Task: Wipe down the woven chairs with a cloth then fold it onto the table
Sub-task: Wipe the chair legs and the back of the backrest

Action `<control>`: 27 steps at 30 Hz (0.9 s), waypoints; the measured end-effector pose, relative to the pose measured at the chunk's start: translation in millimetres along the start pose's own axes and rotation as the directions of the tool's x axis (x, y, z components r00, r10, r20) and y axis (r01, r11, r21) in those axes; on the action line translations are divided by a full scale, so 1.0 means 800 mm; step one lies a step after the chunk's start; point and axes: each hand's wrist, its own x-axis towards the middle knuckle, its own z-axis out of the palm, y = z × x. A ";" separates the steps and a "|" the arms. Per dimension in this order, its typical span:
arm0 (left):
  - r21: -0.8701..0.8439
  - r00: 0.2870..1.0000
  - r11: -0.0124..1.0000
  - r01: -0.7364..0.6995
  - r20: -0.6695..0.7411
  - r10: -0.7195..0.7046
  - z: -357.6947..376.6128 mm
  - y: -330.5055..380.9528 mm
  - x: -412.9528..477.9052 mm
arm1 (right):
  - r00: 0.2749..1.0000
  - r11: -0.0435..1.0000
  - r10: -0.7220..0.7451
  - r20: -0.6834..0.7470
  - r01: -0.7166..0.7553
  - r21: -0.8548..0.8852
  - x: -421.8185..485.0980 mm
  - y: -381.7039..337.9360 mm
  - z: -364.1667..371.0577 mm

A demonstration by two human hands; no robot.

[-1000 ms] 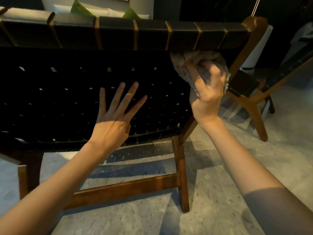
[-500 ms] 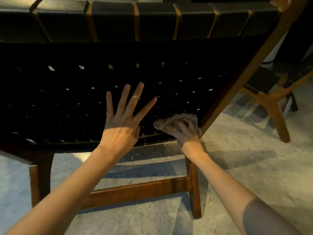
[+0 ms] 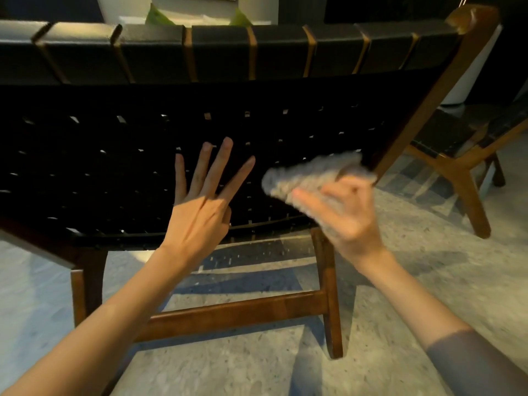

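A black woven chair (image 3: 114, 167) with a brown wooden frame fills the view, seen from behind its backrest. My left hand (image 3: 200, 212) lies flat on the weave with fingers spread straight. My right hand (image 3: 343, 215) grips a fluffy grey-beige cloth (image 3: 311, 175) against the lower right part of the backrest, close to the right wooden post (image 3: 423, 107). The cloth and right hand are blurred by motion.
A second woven chair (image 3: 463, 155) with wooden legs stands to the right on the speckled stone floor (image 3: 428, 267). Green cushions (image 3: 158, 17) show beyond the backrest. A wooden crossbar (image 3: 234, 312) joins the near chair's legs below my arms.
My right hand swept the cloth from the top right corner down to the bottom of the backrest, and has now lifted back up a little. The left hand stayed flat on the weave.
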 end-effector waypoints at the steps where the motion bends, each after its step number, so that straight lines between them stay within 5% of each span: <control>1: 0.007 1.000 1.000 0.007 0.010 -0.007 -0.001 0.000 -0.002 | 0.995 0.999 -0.017 -0.103 0.012 -0.050 0.024 0.004 -0.008; 4: 0.009 0.999 1.000 0.023 0.026 -0.023 -0.003 0.001 -0.005 | 0.976 0.994 0.027 -0.216 -0.049 -0.098 0.076 0.025 -0.014; 9: 0.003 0.999 1.000 0.029 0.017 -0.029 -0.009 0.000 0.003 | 0.967 0.964 0.251 -0.052 -0.255 -0.078 0.084 0.040 0.014; 13: -0.002 0.999 0.999 0.035 -0.011 -0.035 -0.010 -0.003 0.006 | 0.916 0.945 0.320 -0.241 -0.292 0.146 0.080 0.042 0.042; 16: 0.011 0.999 0.999 0.043 -0.012 -0.043 -0.010 -0.006 0.007 | 0.939 0.954 0.289 -0.186 -0.264 0.144 0.070 0.035 0.053; 20: 0.025 0.999 0.999 0.049 0.008 -0.049 -0.010 -0.008 0.003 | 0.867 0.908 0.409 -0.283 -0.357 0.219 0.063 0.028 0.079; 24: 0.023 0.998 0.998 0.055 0.040 -0.056 -0.010 -0.011 -0.004 | 0.964 0.962 0.248 0.091 -0.256 0.094 0.001 0.017 0.092; 27: 0.016 0.997 0.999 0.032 0.067 -0.033 -0.007 -0.014 -0.010 | 0.878 0.898 0.357 0.319 -0.417 0.141 -0.051 -0.005 0.114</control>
